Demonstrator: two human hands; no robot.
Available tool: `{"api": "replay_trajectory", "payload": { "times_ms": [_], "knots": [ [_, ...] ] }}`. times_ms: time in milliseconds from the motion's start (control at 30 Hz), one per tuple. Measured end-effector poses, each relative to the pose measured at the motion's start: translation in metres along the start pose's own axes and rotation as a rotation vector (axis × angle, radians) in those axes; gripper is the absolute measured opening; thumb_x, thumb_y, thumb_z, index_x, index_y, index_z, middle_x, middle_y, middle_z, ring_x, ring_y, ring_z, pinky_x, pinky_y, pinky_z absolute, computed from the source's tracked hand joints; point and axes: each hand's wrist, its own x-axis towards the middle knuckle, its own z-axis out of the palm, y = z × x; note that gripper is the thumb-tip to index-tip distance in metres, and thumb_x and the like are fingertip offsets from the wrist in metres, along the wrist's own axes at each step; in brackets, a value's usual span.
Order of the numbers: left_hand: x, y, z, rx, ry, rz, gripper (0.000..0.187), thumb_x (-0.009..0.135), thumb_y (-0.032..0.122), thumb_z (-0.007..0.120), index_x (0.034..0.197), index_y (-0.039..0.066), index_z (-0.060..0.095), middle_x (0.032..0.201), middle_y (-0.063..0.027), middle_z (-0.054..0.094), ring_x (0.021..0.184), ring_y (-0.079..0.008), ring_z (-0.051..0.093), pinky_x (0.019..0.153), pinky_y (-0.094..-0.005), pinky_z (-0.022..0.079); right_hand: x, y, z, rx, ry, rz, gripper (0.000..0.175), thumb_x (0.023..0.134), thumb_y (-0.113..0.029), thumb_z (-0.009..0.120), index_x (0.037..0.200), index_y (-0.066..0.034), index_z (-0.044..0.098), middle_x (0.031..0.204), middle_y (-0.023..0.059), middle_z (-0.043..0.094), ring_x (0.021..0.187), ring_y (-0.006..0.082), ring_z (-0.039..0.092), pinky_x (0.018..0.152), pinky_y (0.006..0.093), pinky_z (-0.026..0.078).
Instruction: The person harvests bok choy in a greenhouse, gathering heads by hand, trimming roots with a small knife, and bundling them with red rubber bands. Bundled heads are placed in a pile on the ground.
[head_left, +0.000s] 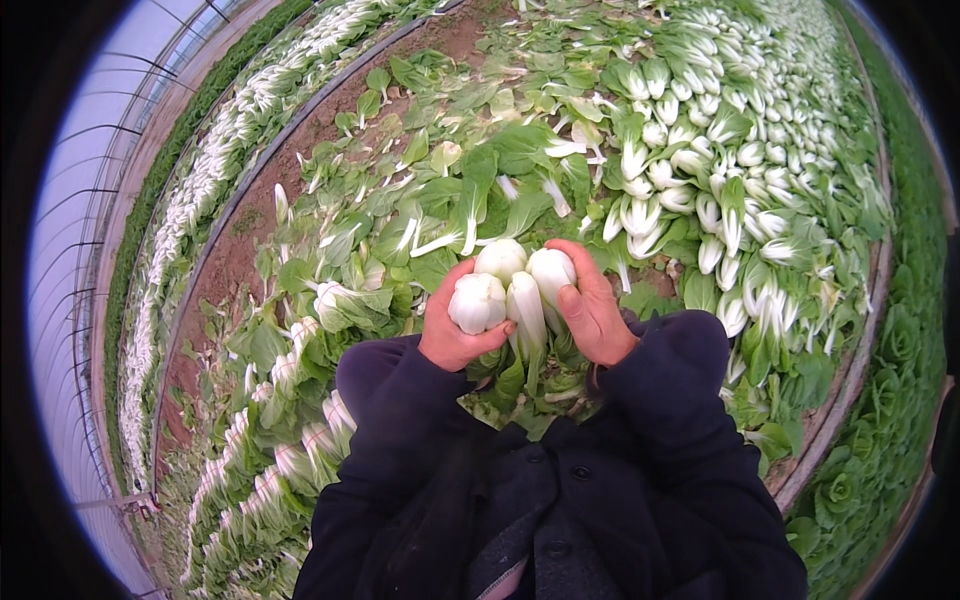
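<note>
Several heads of bok choy are bunched between my two hands, white bases up and green leaves hanging down towards my lap. My left hand curls around the left side of the bunch, its thumb below a rounded base. On the other side, my right hand lies along a smooth white head, fingertips over its top and thumb across its front. A slimmer head stands at the middle, near the thumbs. The lower leaves are partly hidden by my sleeves.
Loose cut leaves cover the soil ahead. Many cut bok choy heads lie at the right. Bundles bound with reddish bands lie at the left. A dark hose or pipe curves across the left, and a greenhouse wall stands beyond.
</note>
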Motion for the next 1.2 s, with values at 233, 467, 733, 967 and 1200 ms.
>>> {"api": "replay_trajectory", "payload": {
  "times_ms": [233,467,733,967,1200],
  "knots": [
    [-0.001,-0.005,-0.007,-0.047,-0.041,-0.077,0.087,0.07,0.013,0.094,0.144,0.0,0.05,0.128,-0.0076,0.067,0.115,-0.016,0.064,0.1,-0.0345,0.053,0.003,-0.006,0.002,-0.182,0.121,-0.091,0.061,0.098,-0.045,0.072,0.133,0.0013,0.056,0.115,0.0147,0.063,0.105,0.0254,0.063,0.094,0.0361,0.05],
    [-0.001,-0.006,0.001,-0.011,-0.047,-0.069,0.088,0.07,0.014,0.094,0.144,-0.001,0.049,0.129,-0.0086,0.066,0.115,-0.0167,0.065,0.1,-0.0348,0.053,0.001,0.005,0.013,-0.227,0.229,-0.21,0.056,0.098,-0.042,0.072,0.131,0.0003,0.058,0.113,0.0159,0.063,0.1,0.0304,0.065,0.091,0.0363,0.051],
    [-0.01,-0.003,0.005,0.121,0.16,-0.008,0.087,0.076,0.021,0.092,0.145,-0.003,0.046,0.131,-0.0139,0.064,0.12,-0.0241,0.065,0.103,-0.0394,0.053,-0.002,0.008,0.015,-0.343,0.033,-0.112,0.103,0.08,-0.071,0.077,0.146,0.0009,0.043,0.13,0.0186,0.056,0.121,0.034,0.06,0.104,0.0413,0.047],
    [-0.005,0.0,0.021,0.143,0.063,0.116,0.104,0.073,0.026,0.096,0.151,-0.005,0.035,0.142,-0.0187,0.056,0.127,-0.0287,0.061,0.109,-0.0442,0.051,-0.001,-0.001,0.022,-0.287,0.183,-0.113,0.126,0.053,-0.062,0.097,0.147,-0.0009,0.041,0.131,0.0201,0.056,0.119,0.0386,0.061,0.104,0.0445,0.048],
    [0.004,0.01,0.021,0.025,0.039,0.064,0.099,0.07,0.028,0.097,0.146,-0.004,0.044,0.135,-0.0158,0.062,0.121,-0.0237,0.063,0.104,-0.0397,0.051,0.004,-0.009,0.007,-0.26,0.224,-0.236,0.111,0.06,-0.064,0.092,0.141,-0.0018,0.048,0.12,0.0183,0.059,0.11,0.0374,0.064,0.095,0.0435,0.052]
  ]
}}
